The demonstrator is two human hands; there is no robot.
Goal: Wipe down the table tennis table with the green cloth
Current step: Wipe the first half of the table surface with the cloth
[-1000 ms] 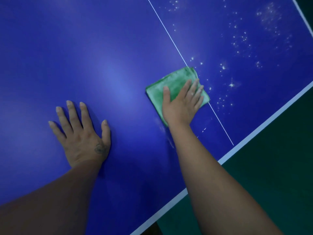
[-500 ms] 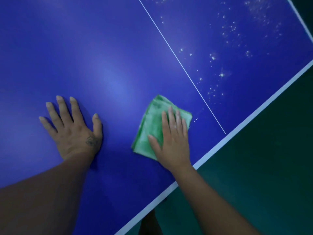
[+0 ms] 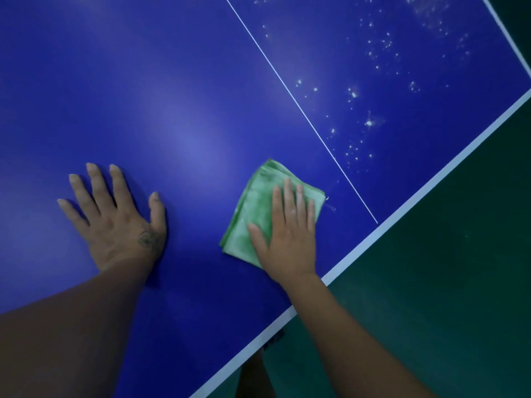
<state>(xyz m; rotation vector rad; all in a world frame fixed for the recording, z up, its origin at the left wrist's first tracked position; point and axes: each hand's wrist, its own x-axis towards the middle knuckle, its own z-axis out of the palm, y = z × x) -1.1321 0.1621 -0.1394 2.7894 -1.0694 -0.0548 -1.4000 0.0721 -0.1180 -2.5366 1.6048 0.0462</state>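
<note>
Table [image 3: 172,96] top is deep blue and fills most of the view, shot from right above. A thin white centre line [image 3: 301,110] cuts across it on a diagonal. A wider white edge stripe [image 3: 431,185] runs along the side nearest the person, with dark green floor [image 3: 445,282] past it.

Folded into a rough square, the green cloth [image 3: 255,205] lies flat on the blue, just left of the centre line and close to the edge stripe. As far as I can see it isn't touching either one. The right hand [image 3: 287,234] sits flat on top of it, palm down, fingers straight and close together, thumb out to the left, covering the cloth's right half. So it's pressing, not grabbing, with nothing curled round the fabric.

The left hand [image 3: 120,219] is planted flat on bare table well to the left of the cloth, fingers spread and straight, holding nothing. There's a small dark tattoo [image 3: 148,239] near the base of the thumb, but I can't make out what it is.

The other side of the centre line is dotted with white specks [image 3: 370,122], scattered up toward the far right corner. A couple of tiny white bits sit right beside the cloth's right corner too. The half under the hands looks smooth, with a soft patch of glare.
</note>
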